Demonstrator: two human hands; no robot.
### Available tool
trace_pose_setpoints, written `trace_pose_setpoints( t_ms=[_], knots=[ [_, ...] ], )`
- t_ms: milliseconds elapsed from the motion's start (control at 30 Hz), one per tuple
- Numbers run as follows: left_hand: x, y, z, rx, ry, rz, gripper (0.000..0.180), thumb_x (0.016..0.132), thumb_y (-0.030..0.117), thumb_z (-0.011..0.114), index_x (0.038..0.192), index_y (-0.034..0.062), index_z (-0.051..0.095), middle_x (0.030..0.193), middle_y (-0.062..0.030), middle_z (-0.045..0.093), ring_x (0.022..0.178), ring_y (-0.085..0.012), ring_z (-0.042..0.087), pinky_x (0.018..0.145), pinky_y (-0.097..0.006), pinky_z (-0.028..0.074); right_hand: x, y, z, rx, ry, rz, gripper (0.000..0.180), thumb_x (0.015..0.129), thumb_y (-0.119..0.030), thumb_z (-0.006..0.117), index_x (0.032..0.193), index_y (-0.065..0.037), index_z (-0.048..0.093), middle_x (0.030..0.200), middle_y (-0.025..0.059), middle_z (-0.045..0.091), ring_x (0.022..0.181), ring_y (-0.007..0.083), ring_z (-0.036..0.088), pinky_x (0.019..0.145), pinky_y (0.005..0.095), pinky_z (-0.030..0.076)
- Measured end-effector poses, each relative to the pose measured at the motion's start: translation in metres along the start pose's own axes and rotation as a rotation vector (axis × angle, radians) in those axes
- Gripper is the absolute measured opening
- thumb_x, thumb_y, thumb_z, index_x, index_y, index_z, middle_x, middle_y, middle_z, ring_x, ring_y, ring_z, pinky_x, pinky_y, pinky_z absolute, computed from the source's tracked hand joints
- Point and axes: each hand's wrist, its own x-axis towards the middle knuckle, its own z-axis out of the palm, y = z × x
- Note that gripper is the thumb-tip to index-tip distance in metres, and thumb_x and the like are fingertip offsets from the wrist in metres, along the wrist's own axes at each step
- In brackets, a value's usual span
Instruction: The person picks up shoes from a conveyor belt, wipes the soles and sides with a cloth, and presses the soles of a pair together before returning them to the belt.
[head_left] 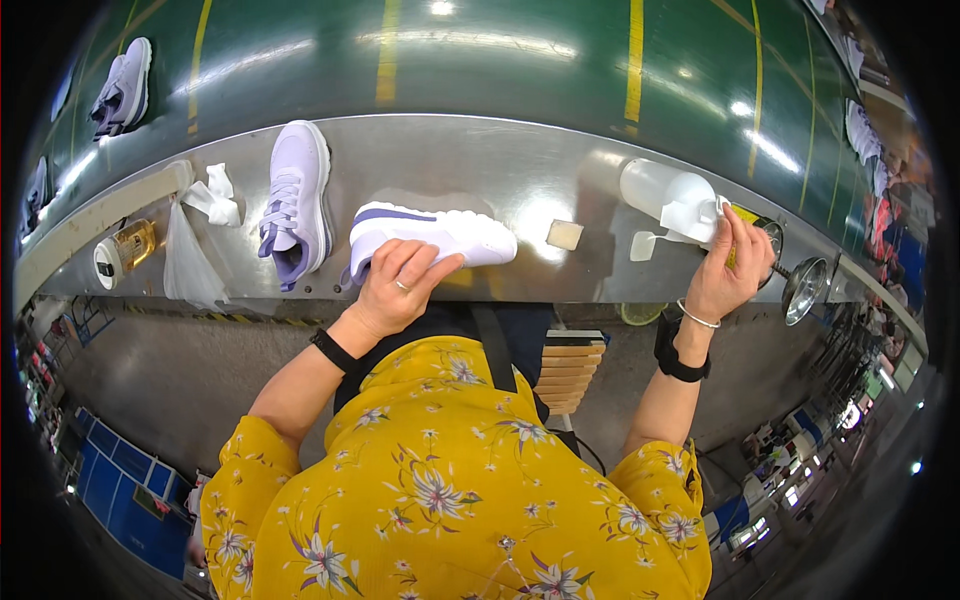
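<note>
A lilac sneaker with a white sole lies on its side on the metal bench, sole turned away from me. My left hand grips it, fingers and thumb closed on its near side. At the right, my right hand has its fingers pinched together beside a translucent white plastic bottle; what they hold is partly hidden. A small white square pad on a thin stem extends left from near that hand. A second lilac sneaker rests sole down, left of the first.
A beige square block lies between the sneaker and bottle. At left are a jar of amber liquid, a plastic bag and crumpled white paper. Metal dishes stand far right. Beyond runs a green conveyor carrying sneakers.
</note>
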Motion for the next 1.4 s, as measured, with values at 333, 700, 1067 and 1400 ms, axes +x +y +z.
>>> trace_pose_setpoints(
  t_ms=[333,700,1067,1400],
  knots=[
    [0.0,0.001,0.001,-0.016,0.001,-0.018,0.046,0.078,-0.001,0.068,0.122,0.0128,0.072,0.114,-0.0057,0.058,0.109,-0.0242,0.056,0.097,-0.041,0.044,-0.017,0.033,-0.036,0.533,0.181,0.549,0.018,0.103,-0.009,0.063,0.113,0.003,0.071,0.099,0.0054,0.068,0.084,0.0095,0.061,0.076,0.0247,0.052],
    [0.004,0.002,-0.003,-0.005,-0.04,-0.033,0.044,0.076,-0.003,0.07,0.117,0.0129,0.073,0.114,-0.0056,0.057,0.109,-0.0265,0.056,0.095,-0.041,0.045,-0.01,0.011,-0.012,0.47,-0.033,0.389,0.016,0.096,-0.003,0.069,0.11,-0.005,0.077,0.101,0.0052,0.066,0.082,0.0111,0.062,0.064,0.0239,0.052],
    [0.004,0.002,-0.002,-0.028,-0.043,-0.009,0.05,0.072,-0.002,0.069,0.12,0.0112,0.071,0.115,-0.0093,0.06,0.11,-0.0301,0.057,0.097,-0.046,0.045,-0.012,0.012,0.004,0.207,0.086,0.048,0.025,0.081,0.004,0.074,0.104,-0.005,0.074,0.108,0.013,0.063,0.103,0.033,0.062,0.09,0.0434,0.052],
    [0.073,0.002,-0.026,-0.197,-0.193,-0.197,0.058,0.057,-0.01,0.073,0.112,0.0086,0.068,0.111,-0.014,0.06,0.107,-0.0363,0.057,0.098,-0.046,0.043,-0.023,0.015,0.031,0.227,0.259,0.063,0.041,0.071,-0.012,0.092,0.102,-0.005,0.066,0.105,0.0145,0.073,0.095,0.0331,0.073,0.082,0.0381,0.06]
  ],
)
